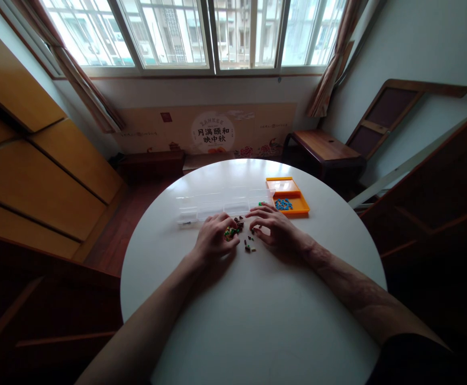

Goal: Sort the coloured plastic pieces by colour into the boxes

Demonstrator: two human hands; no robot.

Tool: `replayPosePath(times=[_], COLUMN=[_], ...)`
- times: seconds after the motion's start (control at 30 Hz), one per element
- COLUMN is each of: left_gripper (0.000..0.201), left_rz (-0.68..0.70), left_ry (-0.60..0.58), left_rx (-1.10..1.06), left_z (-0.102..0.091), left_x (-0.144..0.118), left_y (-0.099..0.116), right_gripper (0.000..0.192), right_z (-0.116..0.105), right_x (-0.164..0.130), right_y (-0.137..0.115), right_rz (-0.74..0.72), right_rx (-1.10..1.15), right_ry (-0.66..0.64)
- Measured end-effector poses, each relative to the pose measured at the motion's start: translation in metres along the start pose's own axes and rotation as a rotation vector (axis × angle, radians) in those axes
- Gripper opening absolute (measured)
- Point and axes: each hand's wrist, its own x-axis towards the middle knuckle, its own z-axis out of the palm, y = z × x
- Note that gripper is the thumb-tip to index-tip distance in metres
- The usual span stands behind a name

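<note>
My left hand curves around a small heap of green, yellow and brown pieces on the white round table. Its thumb and fingers are apart, with part of the heap between them. My right hand rests to the right, fingers spread and bent over the tabletop, with no piece visible in its grasp. A few loose dark and green pieces lie between the hands. Behind them sits a clear plastic compartment box; a green item shows at its right end.
An orange tray holding several small blue pieces stands right of the clear box. A wooden bench is beyond the table at the right. Wooden cabinets line the left, and a window is ahead.
</note>
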Motion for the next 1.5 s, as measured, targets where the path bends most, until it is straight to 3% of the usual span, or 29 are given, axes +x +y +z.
replayPosePath(times=[0.33,0.83,1.0,1.17,1.33,1.5], left_gripper=[0.013,0.010,0.006,0.003,0.003,0.006], left_rz=[0.002,-0.016,-0.018,-0.017,-0.008,-0.012], left_ry=[0.004,-0.006,-0.006,-0.011,-0.006,-0.004], left_rx=[0.004,-0.004,0.002,-0.001,-0.014,-0.013], left_z=[0.000,0.000,-0.001,0.000,0.001,-0.001], left_x=[-0.001,-0.007,-0.009,-0.010,-0.011,-0.011], left_y=[0.000,0.002,0.001,-0.001,-0.003,-0.001], right_gripper=[0.010,0.011,0.006,0.015,0.017,0.013], right_z=[-0.008,-0.005,-0.001,0.004,0.009,0.010], right_x=[0.001,0.000,0.000,-0.004,-0.007,-0.009], right_y=[-0.009,-0.008,-0.002,0.012,0.024,0.024], right_rz=[0.034,-0.015,0.118,0.304,0.393,0.388], right_rx=[0.070,0.110,0.010,-0.129,-0.202,-0.180], right_ry=[0.009,0.091,0.242,0.400,0.434,0.415])
